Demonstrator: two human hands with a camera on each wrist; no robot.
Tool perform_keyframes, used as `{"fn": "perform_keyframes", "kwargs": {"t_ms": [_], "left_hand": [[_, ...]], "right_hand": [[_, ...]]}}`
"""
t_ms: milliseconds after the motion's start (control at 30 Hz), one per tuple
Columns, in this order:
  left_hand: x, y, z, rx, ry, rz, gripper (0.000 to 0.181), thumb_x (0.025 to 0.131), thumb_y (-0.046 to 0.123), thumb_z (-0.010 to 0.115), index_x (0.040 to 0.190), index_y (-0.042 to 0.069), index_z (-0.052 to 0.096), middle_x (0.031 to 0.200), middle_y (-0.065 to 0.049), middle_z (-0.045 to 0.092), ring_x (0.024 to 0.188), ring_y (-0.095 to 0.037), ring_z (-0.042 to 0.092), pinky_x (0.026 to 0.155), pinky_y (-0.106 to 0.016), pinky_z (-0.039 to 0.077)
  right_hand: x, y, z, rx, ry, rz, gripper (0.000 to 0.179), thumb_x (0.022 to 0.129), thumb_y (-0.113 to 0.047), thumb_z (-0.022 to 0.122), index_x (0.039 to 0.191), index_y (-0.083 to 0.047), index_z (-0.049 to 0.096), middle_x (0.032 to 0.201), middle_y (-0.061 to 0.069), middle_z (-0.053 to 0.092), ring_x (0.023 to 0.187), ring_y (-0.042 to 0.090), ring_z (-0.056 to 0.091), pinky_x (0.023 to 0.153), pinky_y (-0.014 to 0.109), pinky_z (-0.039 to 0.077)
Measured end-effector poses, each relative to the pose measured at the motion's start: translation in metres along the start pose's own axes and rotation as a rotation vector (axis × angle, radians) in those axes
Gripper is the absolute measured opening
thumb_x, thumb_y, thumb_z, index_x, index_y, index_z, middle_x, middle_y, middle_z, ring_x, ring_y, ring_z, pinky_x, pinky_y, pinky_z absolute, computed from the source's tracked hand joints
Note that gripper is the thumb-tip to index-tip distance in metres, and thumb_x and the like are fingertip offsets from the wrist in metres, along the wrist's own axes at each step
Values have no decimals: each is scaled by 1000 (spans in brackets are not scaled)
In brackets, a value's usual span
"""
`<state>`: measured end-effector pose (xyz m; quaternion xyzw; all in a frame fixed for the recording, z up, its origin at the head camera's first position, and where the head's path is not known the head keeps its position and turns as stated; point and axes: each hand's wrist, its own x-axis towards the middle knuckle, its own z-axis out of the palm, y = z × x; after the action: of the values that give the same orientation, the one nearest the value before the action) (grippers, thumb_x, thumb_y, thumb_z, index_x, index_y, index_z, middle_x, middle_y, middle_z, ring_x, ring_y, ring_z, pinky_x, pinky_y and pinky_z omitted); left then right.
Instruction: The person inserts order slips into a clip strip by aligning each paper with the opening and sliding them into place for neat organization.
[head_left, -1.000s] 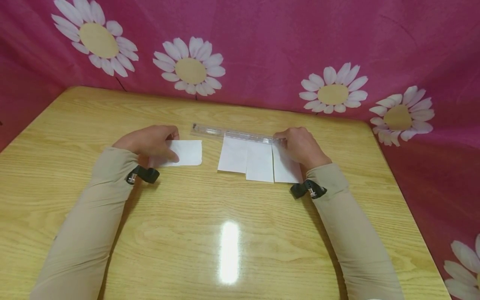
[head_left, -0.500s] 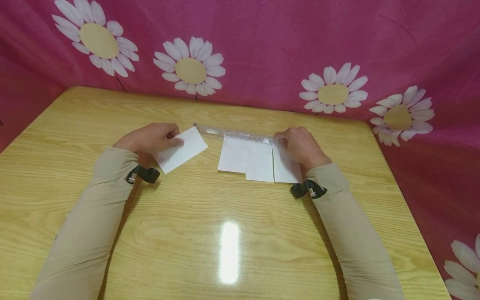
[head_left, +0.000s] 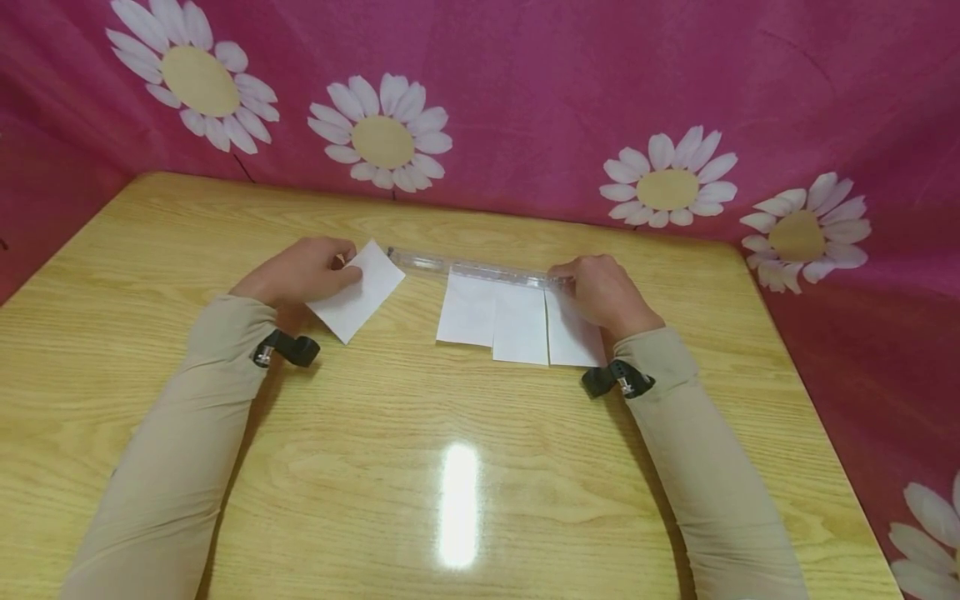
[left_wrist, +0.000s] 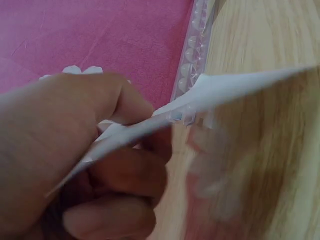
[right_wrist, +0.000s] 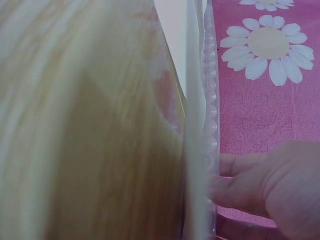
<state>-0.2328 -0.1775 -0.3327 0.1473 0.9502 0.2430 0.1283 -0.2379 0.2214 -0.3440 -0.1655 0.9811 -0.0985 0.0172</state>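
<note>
My left hand (head_left: 298,271) pinches a white paper slip (head_left: 363,293) between thumb and fingers, the slip tilted beside the left end of a clear plastic strip (head_left: 487,273). In the left wrist view the slip (left_wrist: 235,91) appears nearly edge-on, with the bumpy strip (left_wrist: 190,65) behind it. At the strip's right end, my right hand (head_left: 603,292) grips it with curled fingers. Three white slips hang side by side from the strip: a left one (head_left: 465,312), a middle one (head_left: 520,327) and a right one (head_left: 572,333), partly hidden by the hand.
A wood-grain table (head_left: 375,433) lies under everything, with a bright light reflection in front. Behind it hangs a pink cloth (head_left: 525,100) printed with white daisies. Black straps with small cameras circle both wrists.
The slip in my left hand has turned from lying level to a steep slant, its far corner rising beside the strip's left end. The right hand, strip and three hanging slips stay put.
</note>
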Motion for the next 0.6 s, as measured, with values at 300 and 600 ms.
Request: {"fn": "perform_keyframes", "kwargs": {"t_ms": [300,600], "left_hand": [[2,-3,-2,11,64,-5,26,100,21,53,100,-1,68,83,-12,63,76,-23,58,67,-29,44],[4,-6,-2,9,117,-21,35,102,23,46,102,-2,70,84,-14,65,80,-28,59,72,-32,42]], "right_hand": [[1,0,0,1,-3,3,39,101,1,54,130,-15,73,123,21,74,95,28,66,84,41,55],[1,1,0,8,-10,8,38,101,1,54,130,-15,73,123,20,74,97,28,67,85,42,56]]}}
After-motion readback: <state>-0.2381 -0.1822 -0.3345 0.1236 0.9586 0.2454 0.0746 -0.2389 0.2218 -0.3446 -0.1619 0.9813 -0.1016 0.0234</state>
